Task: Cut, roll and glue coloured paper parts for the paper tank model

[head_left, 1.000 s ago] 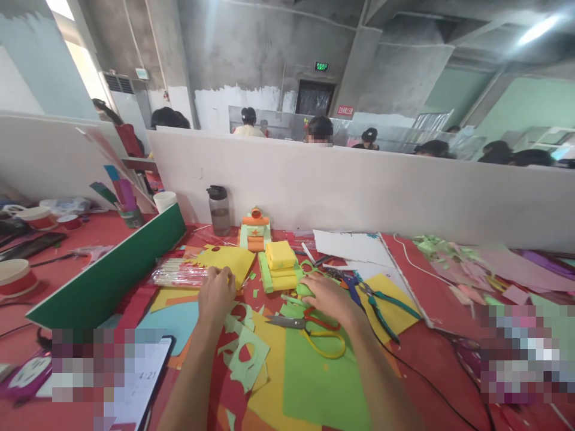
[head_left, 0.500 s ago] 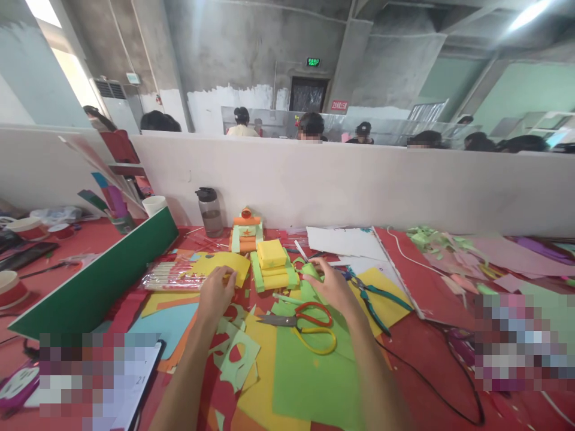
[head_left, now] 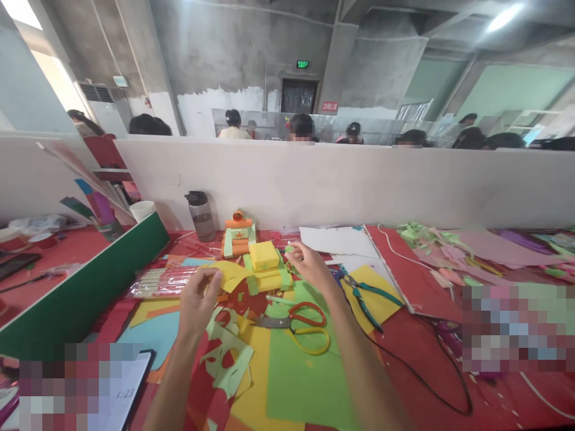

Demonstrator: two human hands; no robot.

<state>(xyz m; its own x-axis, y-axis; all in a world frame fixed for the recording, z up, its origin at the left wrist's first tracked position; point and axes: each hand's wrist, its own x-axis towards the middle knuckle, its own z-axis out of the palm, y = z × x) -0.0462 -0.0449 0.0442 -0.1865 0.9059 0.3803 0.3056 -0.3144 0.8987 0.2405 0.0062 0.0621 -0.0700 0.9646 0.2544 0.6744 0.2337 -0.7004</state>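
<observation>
My left hand (head_left: 199,294) pinches a yellow sheet of paper (head_left: 231,275) between thumb and fingers, its right part slightly curved. My right hand (head_left: 309,263) is raised, fingertips closed on a small green piece (head_left: 288,249) with a whitish tip; its kind is hard to make out. Between the hands stands a yellow paper block on a green-and-yellow base (head_left: 265,256). Behind it is an orange-and-green paper model (head_left: 239,233) with a star. Scissors with red and yellow handles (head_left: 296,323) lie below, on green paper (head_left: 305,383).
Teal-handled pliers (head_left: 363,296) rest on yellow paper to the right. Cut green scraps (head_left: 229,359) lie near my left forearm. A green board (head_left: 90,272), a phone (head_left: 128,389) and a water bottle (head_left: 200,215) are leftward. A white partition (head_left: 341,185) crosses behind.
My right hand has lifted up and left from the green paper, with the small green piece at its fingertips. My left hand has stayed at the yellow paper. The view has shifted slightly.
</observation>
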